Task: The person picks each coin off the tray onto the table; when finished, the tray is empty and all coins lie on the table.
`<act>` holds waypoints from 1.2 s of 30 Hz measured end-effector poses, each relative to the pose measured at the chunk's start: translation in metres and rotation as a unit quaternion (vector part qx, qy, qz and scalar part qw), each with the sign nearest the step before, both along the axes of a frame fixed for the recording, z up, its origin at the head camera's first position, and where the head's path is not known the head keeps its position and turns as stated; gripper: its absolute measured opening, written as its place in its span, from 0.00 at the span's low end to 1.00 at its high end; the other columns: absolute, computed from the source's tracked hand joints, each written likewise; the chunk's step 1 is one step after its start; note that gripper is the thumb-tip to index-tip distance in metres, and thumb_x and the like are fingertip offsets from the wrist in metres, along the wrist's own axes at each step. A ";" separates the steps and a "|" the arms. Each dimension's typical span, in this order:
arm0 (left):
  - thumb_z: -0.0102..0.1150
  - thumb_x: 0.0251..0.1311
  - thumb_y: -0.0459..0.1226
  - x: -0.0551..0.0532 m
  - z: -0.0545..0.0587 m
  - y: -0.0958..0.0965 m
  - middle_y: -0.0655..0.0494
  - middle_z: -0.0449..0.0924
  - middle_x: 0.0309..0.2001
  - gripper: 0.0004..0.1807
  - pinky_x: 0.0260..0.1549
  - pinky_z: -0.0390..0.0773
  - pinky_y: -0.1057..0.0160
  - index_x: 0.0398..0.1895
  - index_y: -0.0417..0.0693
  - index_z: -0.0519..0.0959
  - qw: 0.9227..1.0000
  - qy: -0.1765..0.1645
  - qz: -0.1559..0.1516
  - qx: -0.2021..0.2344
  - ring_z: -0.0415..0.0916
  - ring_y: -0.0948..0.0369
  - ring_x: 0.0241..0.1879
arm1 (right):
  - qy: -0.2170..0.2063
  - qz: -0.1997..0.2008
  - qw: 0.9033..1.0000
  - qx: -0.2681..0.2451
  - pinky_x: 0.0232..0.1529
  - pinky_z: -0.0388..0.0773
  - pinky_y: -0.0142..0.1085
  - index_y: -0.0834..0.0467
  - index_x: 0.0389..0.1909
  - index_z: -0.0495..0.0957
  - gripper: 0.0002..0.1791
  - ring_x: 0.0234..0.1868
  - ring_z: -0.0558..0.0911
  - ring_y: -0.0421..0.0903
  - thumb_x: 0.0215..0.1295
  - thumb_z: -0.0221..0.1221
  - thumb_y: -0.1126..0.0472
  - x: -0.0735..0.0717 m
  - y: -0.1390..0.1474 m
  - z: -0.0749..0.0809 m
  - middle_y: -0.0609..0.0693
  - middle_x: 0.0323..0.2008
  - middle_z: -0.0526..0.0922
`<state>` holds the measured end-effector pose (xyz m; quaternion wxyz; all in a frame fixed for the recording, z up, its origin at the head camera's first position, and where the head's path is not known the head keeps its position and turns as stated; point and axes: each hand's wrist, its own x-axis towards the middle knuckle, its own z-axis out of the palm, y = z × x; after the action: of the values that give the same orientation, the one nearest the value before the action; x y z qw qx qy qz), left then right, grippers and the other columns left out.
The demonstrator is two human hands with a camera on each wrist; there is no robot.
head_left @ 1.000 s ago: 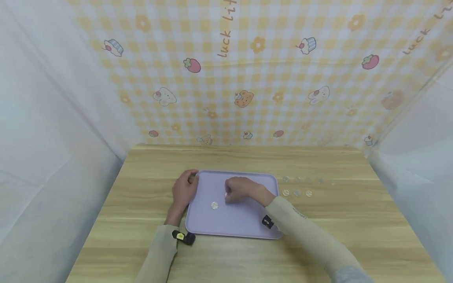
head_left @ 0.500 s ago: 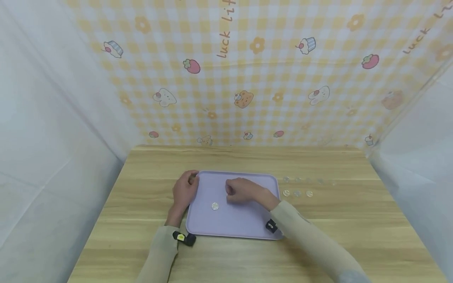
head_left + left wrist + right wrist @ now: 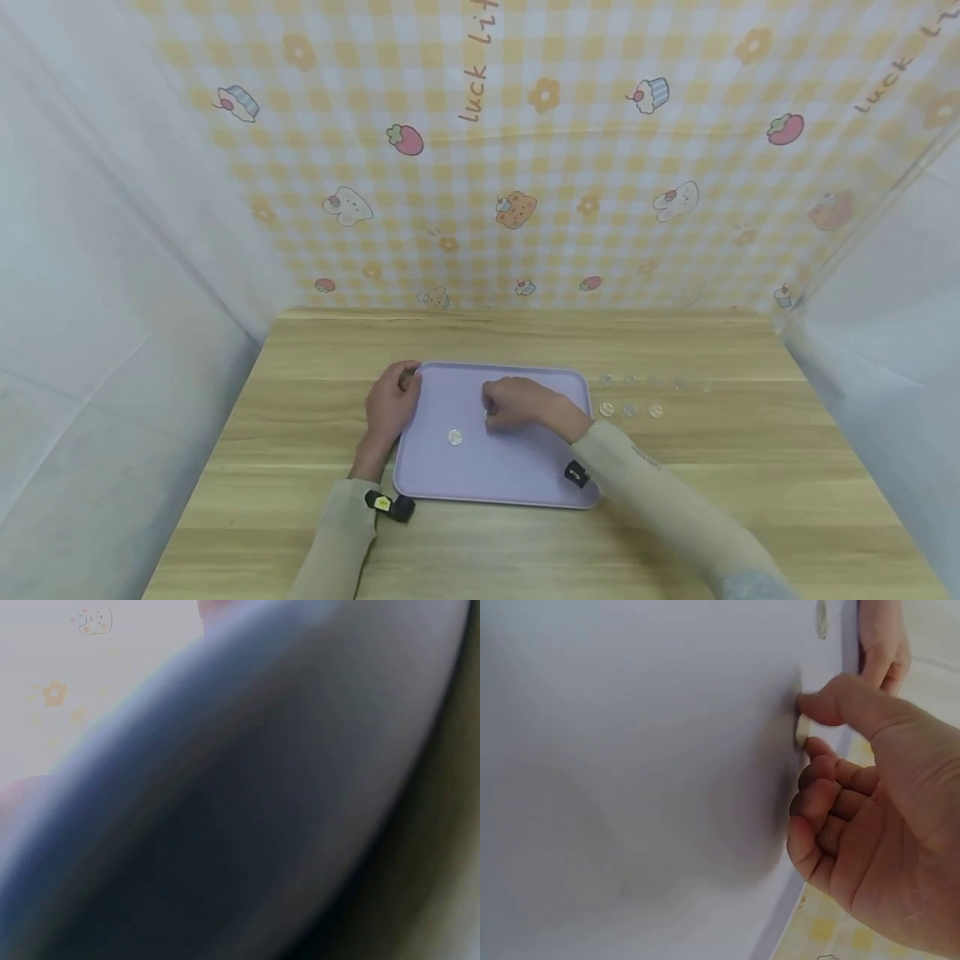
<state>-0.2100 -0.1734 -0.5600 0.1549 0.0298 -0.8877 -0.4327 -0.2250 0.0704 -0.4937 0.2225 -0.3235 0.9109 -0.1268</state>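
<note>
A shallow light-purple tray (image 3: 495, 467) lies on the wooden table. At its upper left edge my left hand (image 3: 392, 402) holds the rim, thumb on the tray side and the other fingers partly hidden. Over the tray's middle, my right hand (image 3: 516, 403) pinches a small pale coin-like disc (image 3: 802, 730) between thumb and index finger, close to the tray surface, its other fingers curled. A second round silvery disc (image 3: 455, 437) lies flat on the tray, left of and nearer than the right hand. The left wrist view is mostly filled by a blurred tray edge (image 3: 187, 735).
Several similar discs lie in two rows on the table right of the tray, among them a silvery disc (image 3: 607, 410) and a fainter one (image 3: 631, 380). A checked yellow cloth (image 3: 480, 167) hangs behind the wooden table (image 3: 720, 467), with pale sheets on both sides.
My right hand has shifted slightly to the right over the tray, still pinching the disc. The left hand and the tray have stayed in place.
</note>
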 end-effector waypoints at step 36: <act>0.58 0.66 0.39 -0.006 -0.002 0.000 0.51 0.79 0.27 0.13 0.24 0.68 0.60 0.50 0.47 0.83 1.000 0.008 -0.007 0.004 0.71 0.58 0.23 | 0.051 0.010 0.998 -0.040 0.44 0.77 0.36 0.56 0.45 0.81 0.11 0.36 0.77 0.39 0.63 0.63 0.58 -0.001 0.017 -0.007 0.44 0.34 0.80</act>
<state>-0.2160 -0.1734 -0.5623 0.1587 0.0212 -0.8848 -0.4375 -0.2265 0.0871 -0.5003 0.1638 -0.3471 0.9120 -0.1445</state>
